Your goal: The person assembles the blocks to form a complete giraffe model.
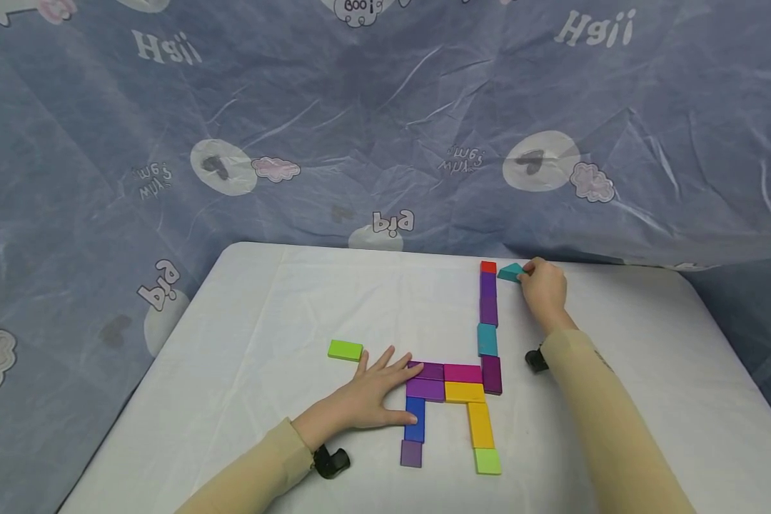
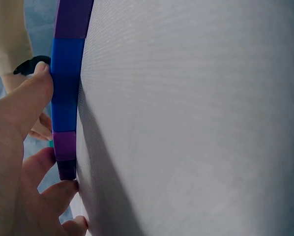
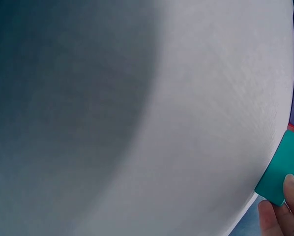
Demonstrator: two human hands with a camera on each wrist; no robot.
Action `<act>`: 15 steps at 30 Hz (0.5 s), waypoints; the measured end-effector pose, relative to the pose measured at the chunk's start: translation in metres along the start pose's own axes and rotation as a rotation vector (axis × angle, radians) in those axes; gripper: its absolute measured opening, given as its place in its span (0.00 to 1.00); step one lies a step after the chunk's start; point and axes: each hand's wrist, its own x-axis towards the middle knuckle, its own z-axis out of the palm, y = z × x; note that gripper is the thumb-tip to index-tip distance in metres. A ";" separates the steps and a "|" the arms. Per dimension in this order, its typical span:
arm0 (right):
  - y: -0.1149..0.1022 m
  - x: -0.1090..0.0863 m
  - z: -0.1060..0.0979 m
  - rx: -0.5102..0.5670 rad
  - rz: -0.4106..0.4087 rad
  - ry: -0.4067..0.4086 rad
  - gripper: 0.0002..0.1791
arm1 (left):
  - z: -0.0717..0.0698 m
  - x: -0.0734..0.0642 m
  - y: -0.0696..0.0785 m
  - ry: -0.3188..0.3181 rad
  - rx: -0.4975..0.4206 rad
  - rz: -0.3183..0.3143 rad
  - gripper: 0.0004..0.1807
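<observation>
Flat coloured blocks form a figure on the white table. My left hand [image 1: 363, 400] lies spread over its left side, the thumb touching the blue block [image 1: 415, 430] and the fingertips at the purple blocks [image 1: 426, 390]. In the left wrist view, the thumb rests against the blue block [image 2: 67, 86]. My right hand [image 1: 545, 291] pinches a teal block [image 1: 510, 273] between thumb and fingers, just right of the red block [image 1: 488, 266] that tops the tall column. A broad face of that teal block [image 3: 279, 167] shows in the right wrist view.
A loose lime green block [image 1: 345, 350] lies left of the figure, near my left fingers. Yellow blocks [image 1: 480, 426] and a green block [image 1: 487, 462] form the right leg. A patterned grey-blue curtain [image 1: 385, 107] hangs behind the table's [image 1: 295, 285] far edge.
</observation>
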 end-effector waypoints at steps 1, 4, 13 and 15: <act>0.000 0.000 0.000 -0.004 0.006 -0.003 0.12 | 0.000 0.000 0.000 -0.001 0.000 -0.001 0.46; -0.001 0.002 0.002 -0.013 0.015 -0.004 0.12 | -0.001 -0.001 0.001 -0.001 -0.004 -0.004 0.46; -0.002 0.005 0.004 -0.007 0.014 -0.009 0.12 | -0.001 -0.001 0.001 0.001 -0.010 0.002 0.46; -0.002 0.005 0.005 -0.006 0.015 -0.009 0.12 | -0.001 -0.001 0.001 0.002 -0.010 0.003 0.46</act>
